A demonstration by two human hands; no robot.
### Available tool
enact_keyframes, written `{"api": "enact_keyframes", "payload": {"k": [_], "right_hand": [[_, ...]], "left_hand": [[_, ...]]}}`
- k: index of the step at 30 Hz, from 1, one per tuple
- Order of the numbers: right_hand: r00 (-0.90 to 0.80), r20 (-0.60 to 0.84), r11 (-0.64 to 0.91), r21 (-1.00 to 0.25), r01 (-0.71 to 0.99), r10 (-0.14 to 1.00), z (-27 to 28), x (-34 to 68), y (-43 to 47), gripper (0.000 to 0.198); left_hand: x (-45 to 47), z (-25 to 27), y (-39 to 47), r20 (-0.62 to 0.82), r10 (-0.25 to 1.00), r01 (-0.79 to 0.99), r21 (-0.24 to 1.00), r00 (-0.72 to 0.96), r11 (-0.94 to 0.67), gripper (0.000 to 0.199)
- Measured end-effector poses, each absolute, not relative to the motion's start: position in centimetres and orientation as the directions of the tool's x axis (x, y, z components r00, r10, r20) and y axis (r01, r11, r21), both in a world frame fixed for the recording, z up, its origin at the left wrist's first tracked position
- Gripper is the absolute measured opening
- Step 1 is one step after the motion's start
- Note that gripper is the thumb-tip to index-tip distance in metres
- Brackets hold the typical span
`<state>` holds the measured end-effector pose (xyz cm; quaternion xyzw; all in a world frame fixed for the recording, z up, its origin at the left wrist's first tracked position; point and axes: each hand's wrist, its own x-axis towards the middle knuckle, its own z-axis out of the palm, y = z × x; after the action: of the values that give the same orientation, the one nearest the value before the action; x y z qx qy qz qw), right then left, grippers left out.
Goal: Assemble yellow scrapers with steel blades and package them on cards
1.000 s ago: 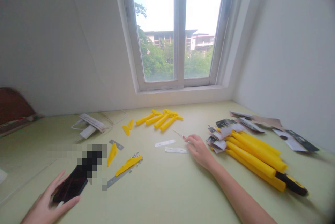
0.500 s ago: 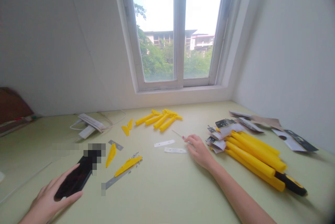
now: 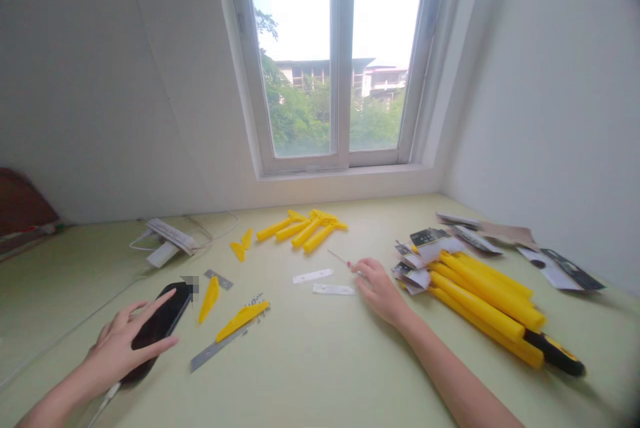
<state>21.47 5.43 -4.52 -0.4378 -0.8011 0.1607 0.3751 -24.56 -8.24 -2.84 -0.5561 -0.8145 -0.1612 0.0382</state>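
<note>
The left hand (image 3: 117, 343) lies over a black smartphone (image 3: 161, 320) at the left side of the table (image 3: 305, 375). Its thumb and fingers are spread apart across the phone. A white cable (image 3: 106, 401) runs from the phone's lower end.

The right hand (image 3: 377, 291) is closed around the handle of a small screwdriver (image 3: 349, 264); the shaft points away and to the left. Two white strips (image 3: 330, 291) lie just beside this hand, to its left. The hands are well apart.

Between the hands, a yellow wing-shaped part (image 3: 243, 321) rests on a long grey plate (image 3: 204, 357), with small screws (image 3: 257, 297) along its far edge. A second yellow wing (image 3: 209, 301) overlaps a short grey plate (image 3: 225, 281).

Four yellow tubular handles (image 3: 306, 235) lie in a row toward the window (image 3: 342, 81). Right of the right arm, larger yellow tubes (image 3: 493, 287) are stacked beside packaging cards (image 3: 433, 241).
</note>
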Motion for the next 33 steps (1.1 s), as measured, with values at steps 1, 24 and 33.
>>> {"api": "enact_keyframes", "payload": {"k": [1,24,33], "right_hand": [[-0.336,0.464,0.569,-0.585,0.578,0.820,-4.5,21.5,5.4,0.023],[-0.330,0.446,0.553,-0.616,0.561,0.832,-4.0,21.5,5.5,0.028],[-0.333,0.460,0.565,-0.611,0.554,0.823,-4.2,21.5,5.6,0.028]], "left_hand": [[-23.6,-2.2,-7.4,0.242,0.906,0.929,0.215,-0.348,0.300,0.068],[2.9,-2.2,11.9,0.314,0.949,0.972,0.216,0.019,-0.091,0.030],[3.2,-1.0,11.8,0.215,0.971,0.895,0.445,-0.104,-0.003,0.032]]}}
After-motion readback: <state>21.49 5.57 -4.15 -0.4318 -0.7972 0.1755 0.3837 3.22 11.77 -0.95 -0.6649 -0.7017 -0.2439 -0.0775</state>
